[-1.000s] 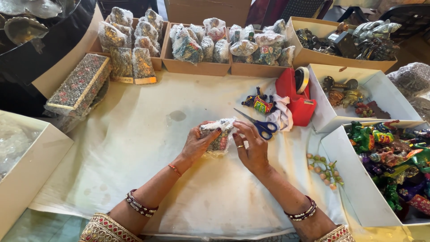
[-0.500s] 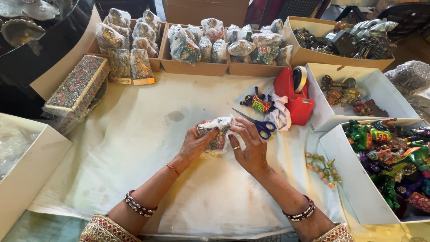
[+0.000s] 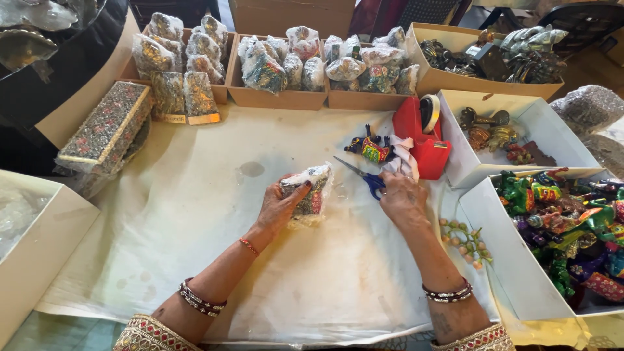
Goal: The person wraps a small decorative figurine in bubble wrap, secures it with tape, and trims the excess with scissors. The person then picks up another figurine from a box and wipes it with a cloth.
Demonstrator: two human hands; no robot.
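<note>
While left hand (image 3: 281, 207) clasps the wrapped figurine (image 3: 308, 195), right hand (image 3: 403, 200) touches scissors (image 3: 365, 177).

Left hand (image 3: 281, 207) grips wrapped figurine (image 3: 311, 194) mid-table (image 3: 195, 214); right hand (image 3: 404, 200) rests on blue-handled scissors (image 3: 365, 177), near table's right edge.

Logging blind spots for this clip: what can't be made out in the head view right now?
- Wrapped item: the wrap and the left hand hide what is inside.
- Right hand: seen from the back, its fingertips are hidden, so contact with the blue-handled scissors is unclear.
- Box of painted figurines: cut off by the right edge.
- Bagged items in the cardboard trays: too small to identify.
</note>
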